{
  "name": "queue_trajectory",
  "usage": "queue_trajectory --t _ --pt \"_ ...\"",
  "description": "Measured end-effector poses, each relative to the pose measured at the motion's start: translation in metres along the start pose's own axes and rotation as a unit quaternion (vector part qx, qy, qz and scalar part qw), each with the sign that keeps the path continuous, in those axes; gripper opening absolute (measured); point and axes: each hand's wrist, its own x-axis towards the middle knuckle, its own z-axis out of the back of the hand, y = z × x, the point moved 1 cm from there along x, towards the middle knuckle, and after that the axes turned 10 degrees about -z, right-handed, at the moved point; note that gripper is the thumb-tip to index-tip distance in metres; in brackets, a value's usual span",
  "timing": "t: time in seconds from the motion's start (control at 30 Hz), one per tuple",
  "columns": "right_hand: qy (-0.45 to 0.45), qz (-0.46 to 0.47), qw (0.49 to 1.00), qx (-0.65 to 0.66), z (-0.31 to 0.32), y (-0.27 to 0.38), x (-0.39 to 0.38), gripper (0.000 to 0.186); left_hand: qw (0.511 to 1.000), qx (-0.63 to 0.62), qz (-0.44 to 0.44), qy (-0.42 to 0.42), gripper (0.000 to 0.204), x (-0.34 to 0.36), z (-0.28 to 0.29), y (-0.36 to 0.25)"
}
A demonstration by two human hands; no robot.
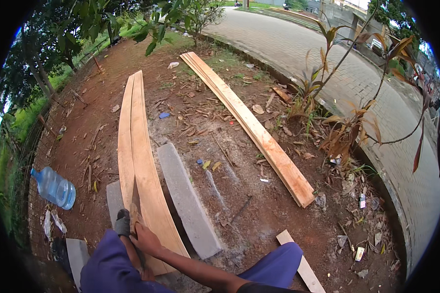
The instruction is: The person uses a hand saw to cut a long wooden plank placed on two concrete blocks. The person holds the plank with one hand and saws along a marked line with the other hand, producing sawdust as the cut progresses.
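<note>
Two long light-brown planks (pixel 144 156) lie side by side ahead of me at the left, with a dark wedge-shaped gap between their near parts. In that gap, close to my hands, is a tool with a tan wooden grip (pixel 134 213); its kind is partly hidden. My left hand (pixel 122 223), in a dark grey glove, is closed beside the grip at the left plank's edge; what its fingers hold is hidden. My bare right hand (pixel 145 238) reaches across the right plank and closes round the lower part of the tool.
A grey concrete beam (pixel 187 200) lies right of the planks. Farther right is a stack of boards (pixel 249 132), and a short board (pixel 303 266) is by my right knee. A blue water jug (pixel 54 187) lies at left. Leafy plants (pixel 362 117) border a paved road (pixel 278 49).
</note>
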Motion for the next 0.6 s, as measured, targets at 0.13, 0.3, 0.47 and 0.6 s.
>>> queue_trajectory --t 0.13,0.3,0.47,0.6 --pt "0.006 0.040 0.998 -0.055 0.039 0.012 -0.021 0.052 0.999 -0.011 0.014 -0.028 0.052 -0.032 0.033 0.024" --pt "-0.049 -0.011 0.989 -0.136 0.103 -0.053 -0.090 0.049 0.999 -0.012 0.041 -0.030 0.053 -0.092 0.038 0.033" --pt "-0.007 -0.145 0.980 -0.134 0.100 -0.074 -0.146 0.048 0.996 -0.025 0.069 -0.054 0.053 -0.140 0.053 0.044" --pt "-0.004 -0.170 0.983 -0.071 0.090 -0.111 -0.149 0.053 0.992 -0.044 0.096 -0.062 0.053 -0.174 0.049 0.059"
